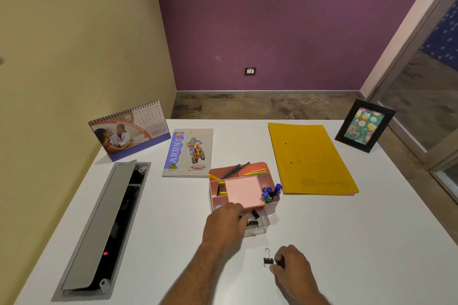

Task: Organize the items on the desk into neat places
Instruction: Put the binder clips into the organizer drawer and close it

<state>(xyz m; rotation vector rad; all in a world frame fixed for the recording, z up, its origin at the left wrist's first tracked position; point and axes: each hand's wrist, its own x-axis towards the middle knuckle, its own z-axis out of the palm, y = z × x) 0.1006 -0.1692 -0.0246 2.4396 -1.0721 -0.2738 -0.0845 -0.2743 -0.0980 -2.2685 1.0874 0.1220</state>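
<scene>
The left hand [224, 221] rests curled at the pink organizer's [244, 187] clear drawer [260, 221]; whether its fingers grip anything I cannot tell. On the counter [359, 242], the right hand [291, 264] pinches a binder clip [269, 259], which could spring loose and skid away.

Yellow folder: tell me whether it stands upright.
No, the yellow folder lies flat on the white desk, right of the pink organizer.
</scene>
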